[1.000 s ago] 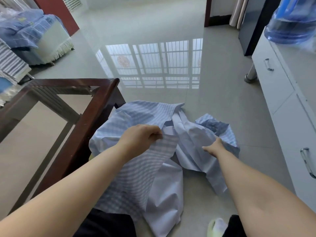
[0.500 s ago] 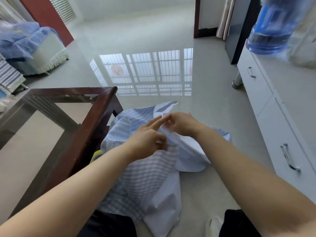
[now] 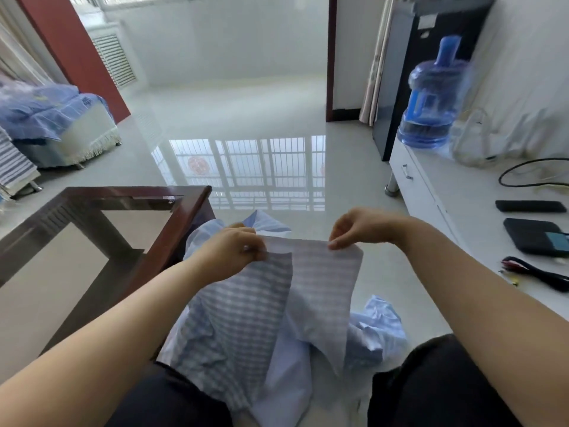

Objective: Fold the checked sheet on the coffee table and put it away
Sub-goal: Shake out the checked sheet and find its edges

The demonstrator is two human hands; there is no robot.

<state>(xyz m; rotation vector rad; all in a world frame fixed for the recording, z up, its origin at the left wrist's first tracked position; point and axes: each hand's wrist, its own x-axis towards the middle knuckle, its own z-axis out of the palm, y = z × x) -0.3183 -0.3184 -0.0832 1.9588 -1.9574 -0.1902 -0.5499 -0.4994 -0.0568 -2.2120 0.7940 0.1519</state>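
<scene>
Checked sheet (image 3: 271,306): top edge pinched by left hand (image 3: 231,252) and right hand (image 3: 357,228) (both fingers-to-thumb); corners are best found, then edge drawn taut.

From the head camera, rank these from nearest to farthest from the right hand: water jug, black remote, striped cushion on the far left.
From the right hand:
1. Black remote, on the white cabinet to the right.
2. Water jug, upright at the cabinet's far end.
3. Striped cushion, at the far left edge.
</scene>
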